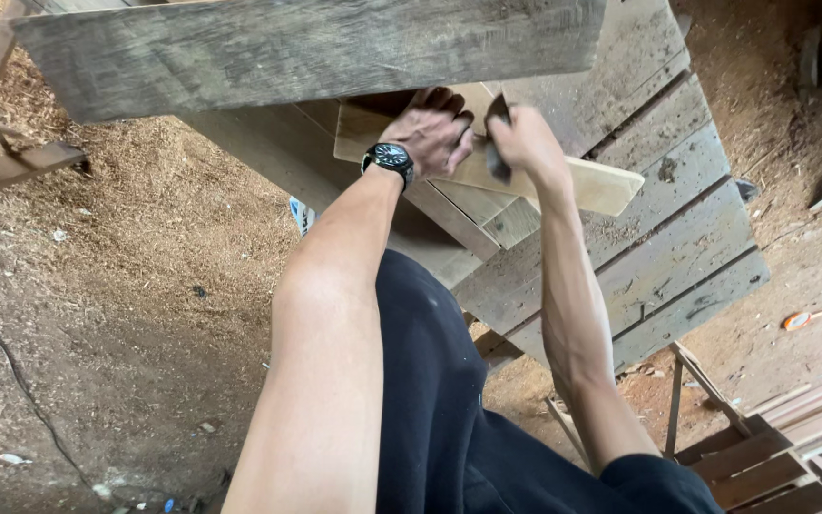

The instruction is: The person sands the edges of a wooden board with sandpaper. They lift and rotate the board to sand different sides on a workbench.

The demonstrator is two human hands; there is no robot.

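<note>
Both my hands work at one pale wooden strip (535, 176) lying across the plank workbench (658, 247). My left hand (435, 133), with a black watch (390, 157) on its wrist, presses flat on the strip, fingers curled over it. My right hand (523, 138) is closed around a small dark tool (497, 143) set against the strip's top.

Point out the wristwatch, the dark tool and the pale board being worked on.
wristwatch (390, 157): head view, on its dark dial.
dark tool (498, 162): head view, below the right hand's grip.
pale board (601, 186): head view, bare right end.
</note>
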